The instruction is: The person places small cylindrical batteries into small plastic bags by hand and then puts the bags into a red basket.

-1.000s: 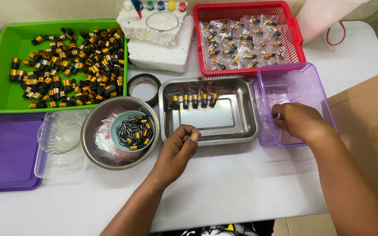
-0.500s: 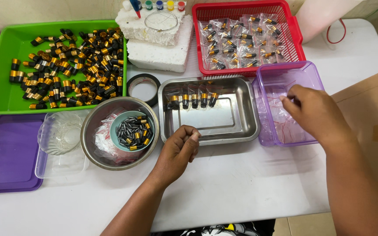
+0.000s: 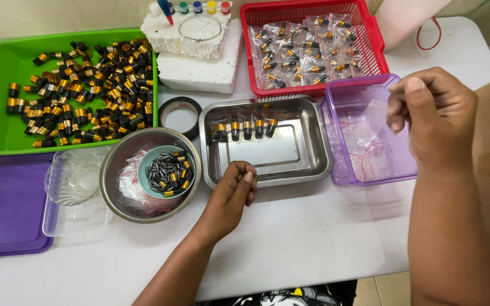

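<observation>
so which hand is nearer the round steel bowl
Left. The left hand rests closed on the table just right of the round steel bowl; the right hand is raised over the purple tub, far right.

clear packets point(image 3: 307, 48) in red basket point(image 3: 370, 34)

Right hand point(image 3: 435, 116) up out of purple tub point(image 3: 370, 164)

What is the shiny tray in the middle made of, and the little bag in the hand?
The rectangular tray looks like polished metal, probably steel: it is silvery and mirrors the light. The small bag pinched by the right hand looks like thin clear plastic film: you see straight through it, and it glints.
</observation>
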